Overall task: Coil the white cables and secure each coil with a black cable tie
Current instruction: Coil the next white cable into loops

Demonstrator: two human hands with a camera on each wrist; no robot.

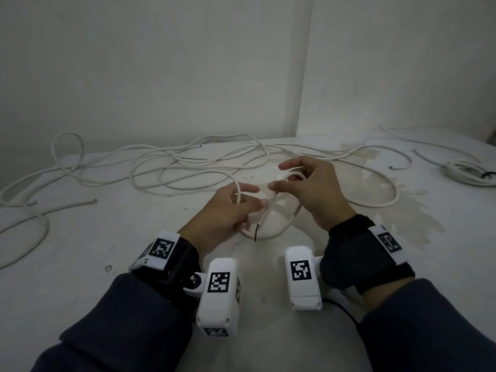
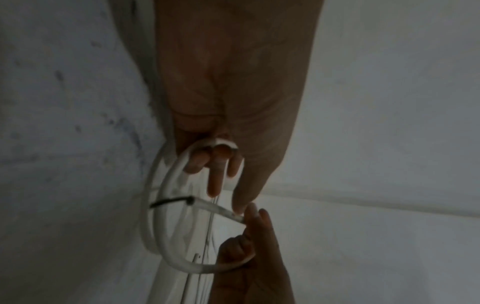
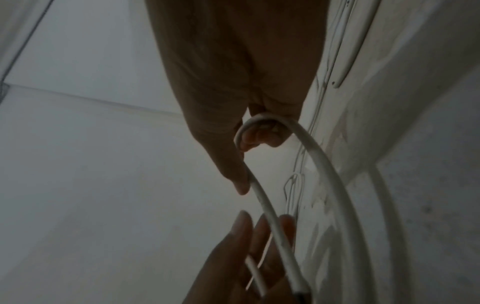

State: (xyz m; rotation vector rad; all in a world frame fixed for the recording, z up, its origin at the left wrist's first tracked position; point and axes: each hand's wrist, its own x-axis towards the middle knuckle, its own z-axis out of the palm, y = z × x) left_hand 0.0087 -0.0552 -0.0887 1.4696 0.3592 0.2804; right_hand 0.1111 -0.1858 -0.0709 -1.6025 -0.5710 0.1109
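Over the middle of the white table (image 1: 128,267) I hold a small coil of white cable (image 1: 284,228) between both hands. My left hand (image 1: 260,196) has its fingers curled through the coil's near-left side (image 2: 155,226). My right hand (image 1: 276,175) grips the far loop, with fingers hooked round the cable (image 3: 332,174). The cable's free end crosses the coil, and a short black piece (image 1: 256,233) sticks out of it, also seen in the left wrist view (image 2: 174,200). I cannot tell whether that piece is a tie or a bare wire.
Several loose white cables (image 1: 198,162) sprawl across the back of the table, and a thicker one (image 1: 40,218) lies at the left. A coiled bundle (image 1: 464,170) with a black tie (image 1: 487,175) sits at the far right. White walls stand close behind.
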